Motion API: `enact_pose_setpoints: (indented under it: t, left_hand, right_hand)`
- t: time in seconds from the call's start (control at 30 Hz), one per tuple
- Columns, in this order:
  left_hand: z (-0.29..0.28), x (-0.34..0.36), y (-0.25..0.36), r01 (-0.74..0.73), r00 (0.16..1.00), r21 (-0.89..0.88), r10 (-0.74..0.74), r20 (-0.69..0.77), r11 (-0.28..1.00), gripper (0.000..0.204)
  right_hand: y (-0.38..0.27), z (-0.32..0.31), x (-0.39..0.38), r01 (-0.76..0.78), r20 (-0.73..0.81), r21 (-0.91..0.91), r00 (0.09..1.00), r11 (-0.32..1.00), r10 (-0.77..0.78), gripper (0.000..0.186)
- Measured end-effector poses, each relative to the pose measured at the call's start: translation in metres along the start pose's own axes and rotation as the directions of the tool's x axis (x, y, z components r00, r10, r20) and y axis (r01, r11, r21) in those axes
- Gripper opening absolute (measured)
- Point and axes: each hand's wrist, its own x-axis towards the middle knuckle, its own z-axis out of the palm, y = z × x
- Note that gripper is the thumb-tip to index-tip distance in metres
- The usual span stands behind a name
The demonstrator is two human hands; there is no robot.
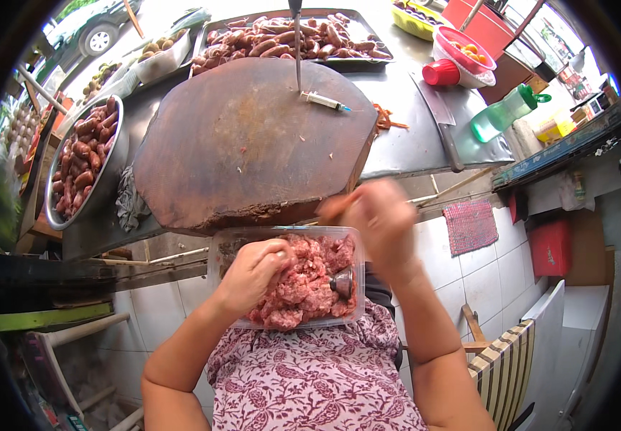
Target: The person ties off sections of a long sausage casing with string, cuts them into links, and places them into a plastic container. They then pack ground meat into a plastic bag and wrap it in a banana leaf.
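A clear plastic tub (215, 287) of pinkish ground meat (303, 280) rests at my lap, close to the chopping block. My left hand (251, 276) is over the meat, its fingers curled together; what they hold, if anything, is hidden. A dark funnel-like piece (341, 282) sits in the meat at the tub's right. My right hand (381, 219) is raised beyond the tub's right far corner, smeared by motion. By its fingers is a blurred orange-brown shape I cannot make out. The thick wooden chopping block (238, 136) carries a syringe (326, 102) and an upright knife (297, 50).
Links of sausage fill a tray (202, 43) at the back and a metal basin (121, 154) at left. Right of the block lie orange-brown strips (389, 121), a cleaver (436, 108), a green bottle (504, 115) and a red cup (441, 72). A grey rag (131, 201) hangs left.
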Motion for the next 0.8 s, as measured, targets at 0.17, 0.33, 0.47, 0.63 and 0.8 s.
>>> enact_pose_setpoints:
  t: [0.17, 0.33, 0.47, 0.63, 0.8]
  left_hand:
    - [0.001, -0.002, -0.014, -0.354, 0.891, 0.341, 0.425, -0.161, 0.871, 0.010]
    - [0.008, -0.014, -0.025, -0.311, 0.937, 0.625, 0.341, 0.076, 0.716, 0.046]
    - [0.003, -0.035, -0.019, -0.370, 0.900, 0.796, 0.398, 0.179, 0.479, 0.098]
    - [0.001, -0.036, -0.025, -0.363, 0.922, 0.836, 0.289, 0.258, 0.412, 0.088]
    - [-0.005, -0.011, -0.036, -0.395, 0.882, 0.832, 0.415, 0.225, 0.389, 0.071]
  right_hand:
    - [0.107, -0.023, 0.056, -0.171, -0.327, -0.272, 0.942, 0.947, 0.076, 0.011]
    - [0.223, 0.011, 0.085, -0.367, 0.050, -0.327, 0.914, 0.871, 0.404, 0.031]
    - [0.287, 0.047, 0.060, -0.461, 0.177, -0.317, 0.829, 0.829, 0.530, 0.053]
    - [0.314, 0.049, 0.039, -0.577, 0.191, -0.238, 0.761, 0.781, 0.620, 0.047]
    - [0.291, 0.037, 0.039, -0.548, 0.095, 0.162, 0.836, 0.820, 0.540, 0.029]
